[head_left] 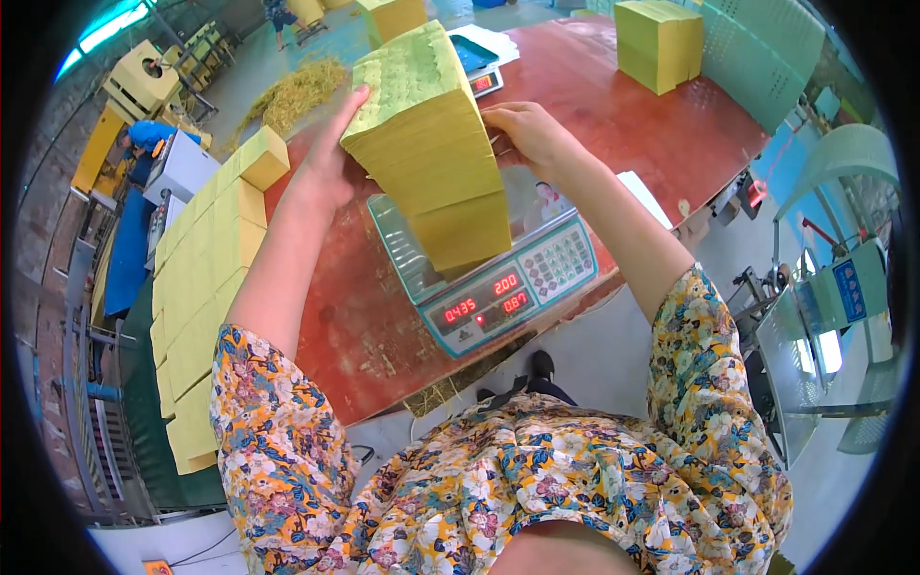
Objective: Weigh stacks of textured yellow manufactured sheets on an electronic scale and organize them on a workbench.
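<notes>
A tall stack of yellow paper [431,158] stands on the pan of a digital scale [498,287], its top face rough and wavy. Against the stack's left side presses my left hand [335,158], thumb up along the edge and the other fingers hidden behind the paper. My right hand [532,139] grips the far right edge with bent fingers; its fingertips are partly hidden. Red digits glow on the scale's display, beside a keypad. Both hands hold the stack between them.
The scale sits near the front edge of a red table [575,72]. Rows of yellow paper blocks [206,259] line the left, and another block [658,43] stands at the far right. Behind is a second scale [484,81]. A green chair [843,278] stands right; a person [158,134] is at far left.
</notes>
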`<state>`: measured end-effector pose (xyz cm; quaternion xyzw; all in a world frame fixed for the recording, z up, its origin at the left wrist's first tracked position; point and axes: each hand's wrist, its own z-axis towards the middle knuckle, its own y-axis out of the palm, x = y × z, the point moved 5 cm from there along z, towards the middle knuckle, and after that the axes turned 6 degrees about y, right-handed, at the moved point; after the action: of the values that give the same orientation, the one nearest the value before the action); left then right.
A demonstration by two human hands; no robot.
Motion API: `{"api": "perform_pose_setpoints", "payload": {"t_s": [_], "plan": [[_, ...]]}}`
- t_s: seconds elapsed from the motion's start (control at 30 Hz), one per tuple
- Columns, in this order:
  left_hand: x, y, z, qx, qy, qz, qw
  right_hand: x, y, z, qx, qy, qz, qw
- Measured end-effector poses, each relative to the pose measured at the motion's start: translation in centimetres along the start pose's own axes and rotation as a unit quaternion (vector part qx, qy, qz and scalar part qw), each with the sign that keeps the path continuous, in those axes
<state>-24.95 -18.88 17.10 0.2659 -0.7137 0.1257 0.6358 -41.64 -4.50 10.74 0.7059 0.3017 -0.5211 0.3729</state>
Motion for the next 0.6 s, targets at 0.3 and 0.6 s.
{"api": "perform_pose_setpoints", "payload": {"t_s": [0.3,0.6], "plan": [[-1.0,-0.1,0.0,0.002,0.011,0.016,1.0,1.3,-0.3,0.5,-0.002,-0.009,-0.028,1.0],[-1.8,-0.5,0.5,0.018,0.042,0.079,0.996,1.9,-0.7,0.1,0.054,-0.039,-0.132,0.989]]}}
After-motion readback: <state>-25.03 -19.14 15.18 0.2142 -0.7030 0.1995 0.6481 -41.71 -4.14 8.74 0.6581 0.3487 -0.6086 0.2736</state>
